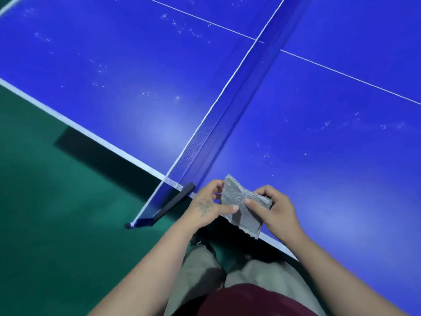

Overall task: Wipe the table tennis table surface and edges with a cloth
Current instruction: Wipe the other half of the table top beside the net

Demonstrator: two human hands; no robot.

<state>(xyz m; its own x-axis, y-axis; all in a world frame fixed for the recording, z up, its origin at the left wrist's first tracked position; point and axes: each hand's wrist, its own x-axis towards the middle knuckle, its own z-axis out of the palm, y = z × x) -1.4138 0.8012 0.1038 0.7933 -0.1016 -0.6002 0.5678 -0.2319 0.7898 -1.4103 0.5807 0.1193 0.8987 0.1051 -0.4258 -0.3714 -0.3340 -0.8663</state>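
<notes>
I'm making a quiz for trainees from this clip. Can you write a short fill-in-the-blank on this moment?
1. The left hand and right hand together hold a grey ____.
2. The table surface is coloured ____.
3. The net has a ____ top edge.
4. The floor is ____.

Missing words: cloth; blue; white; green

The net (227, 92) ran from near left to far right across the table (114, 76); the cloth (243, 206) was held, probably just above the near edge.
</notes>
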